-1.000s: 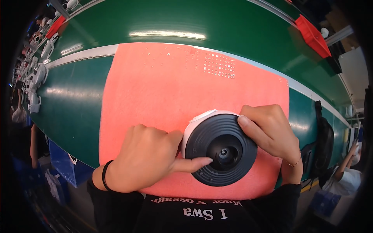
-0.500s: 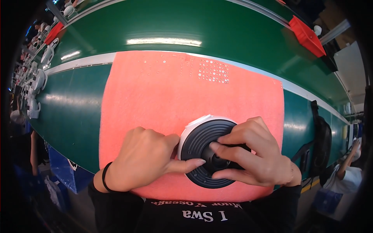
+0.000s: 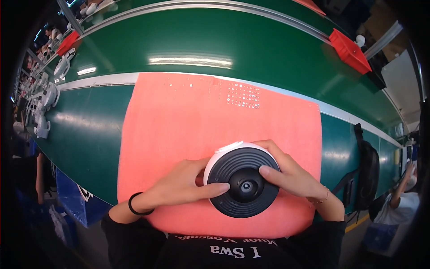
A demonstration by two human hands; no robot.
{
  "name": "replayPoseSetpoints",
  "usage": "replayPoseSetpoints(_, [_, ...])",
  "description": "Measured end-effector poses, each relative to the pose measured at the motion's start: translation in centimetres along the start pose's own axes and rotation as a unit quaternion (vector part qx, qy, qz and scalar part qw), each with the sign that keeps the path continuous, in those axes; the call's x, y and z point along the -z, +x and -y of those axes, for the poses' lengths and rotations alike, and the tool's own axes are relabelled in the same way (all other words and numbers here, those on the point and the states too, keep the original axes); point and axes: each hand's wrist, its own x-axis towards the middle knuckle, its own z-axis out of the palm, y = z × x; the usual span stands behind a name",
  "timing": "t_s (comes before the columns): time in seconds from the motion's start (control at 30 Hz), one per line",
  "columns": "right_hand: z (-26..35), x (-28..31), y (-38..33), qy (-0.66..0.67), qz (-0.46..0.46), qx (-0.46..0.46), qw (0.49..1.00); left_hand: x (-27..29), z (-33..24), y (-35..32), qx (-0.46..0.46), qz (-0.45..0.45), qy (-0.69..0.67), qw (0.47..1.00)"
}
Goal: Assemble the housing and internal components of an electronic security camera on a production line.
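Note:
A round white device with a black ribbed disc-shaped face [image 3: 235, 164] is held over the pink cloth [image 3: 179, 121], that face turned up. At its middle is a dark round recess with a small light-coloured centre. My left hand [image 3: 186, 181] grips its left side, thumb lying on the ribbed face near the recess. Around the right side my right hand [image 3: 295, 175] is wrapped, its thumb also pressed on the ribs. The other fingers of both hands are partly hidden around the white body.
Several small shiny screws [image 3: 243, 95] stand in rows at the cloth's far edge. A green conveyor belt [image 3: 192, 40] runs beyond. At the right lie a black bag [image 3: 368, 168] and, farther off, a red bin [image 3: 349, 51]. White devices [image 3: 42, 123] line the left; other people are nearby.
My right hand has moved from the recess at the middle to the device's right side, uncovering the recess. The left hand has stayed on the left side.

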Motion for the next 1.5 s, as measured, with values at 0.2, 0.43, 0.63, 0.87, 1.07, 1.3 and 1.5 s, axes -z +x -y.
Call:
replayPoseSetpoints(0.2, [1.7,0.5,2.1,-0.175,-0.146,0.278,0.933,-0.3,-2.0,0.7,-0.278,-0.201,0.081,0.936])
replayPoseSetpoints(0.43, [3.3,1.9,6.3,-0.132,-0.190,0.281,0.931,3.9,-2.4,3.4,-0.309,-0.214,0.027,0.926])
replayPoseSetpoints(0.63, [4.0,1.2,9.9,-0.118,-0.209,0.432,0.869,6.0,-2.4,8.1,-0.373,-0.181,-0.352,0.839])
replayPoseSetpoints(0.87, [2.0,1.8,14.1,-0.057,-0.275,0.384,0.879,5.1,-3.9,13.5,-0.331,-0.274,-0.440,0.789])
replayPoseSetpoints(1.07, [-0.7,6.0,17.0,0.209,-0.297,0.267,0.893,5.9,-3.3,16.9,-0.211,-0.257,-0.372,0.867])
replayPoseSetpoints(1.3, [-1.9,11.4,15.8,0.321,-0.319,0.122,0.883,-0.8,1.9,14.6,-0.302,-0.187,0.499,0.791])
replayPoseSetpoints(1.5, [-3.5,8.3,15.5,0.273,-0.172,0.041,0.945,-1.2,2.6,14.2,-0.321,-0.191,0.551,0.746])
